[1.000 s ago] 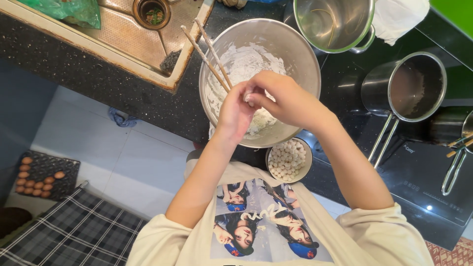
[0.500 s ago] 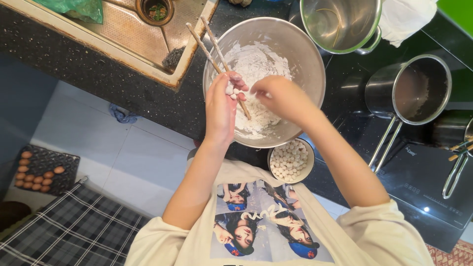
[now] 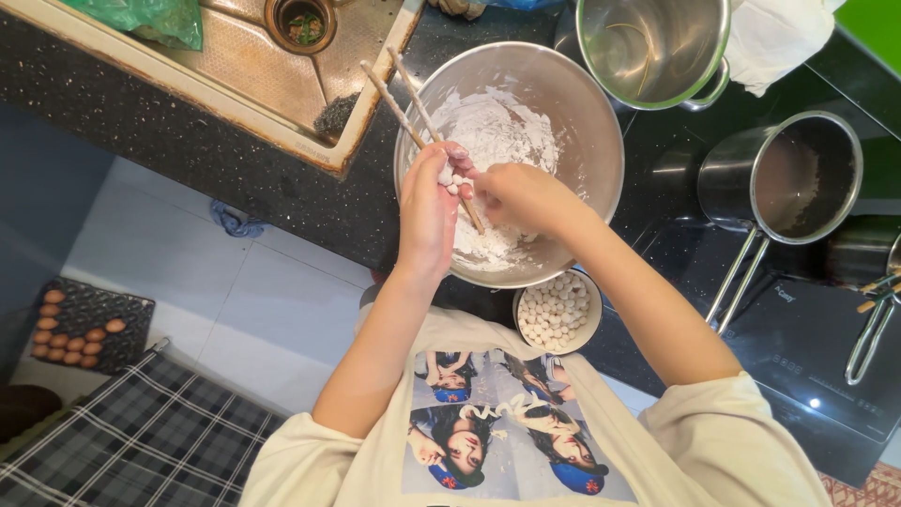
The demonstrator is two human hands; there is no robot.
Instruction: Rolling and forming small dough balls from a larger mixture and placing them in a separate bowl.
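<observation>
**Q:** Hands first, what do they hold?

**Me:** Dough bits (image 3: 453,178), small and white, sit in the fingers of my left hand (image 3: 427,211), which curls loosely around them above the steel mixing bowl (image 3: 601,160). My right hand (image 3: 521,195) pinches at the same dough, fingertips closed narrow on it.

**Q:** And around the bowl?

**Me:** Left of the bowl I see the sink (image 3: 235,56). Chopsticks (image 3: 408,103) rest across the bowl's left rim. Just below the bowl stands a small cup of white dough balls (image 3: 556,312). Right of the bowl sits a long-handled saucepan (image 3: 788,178).
</observation>
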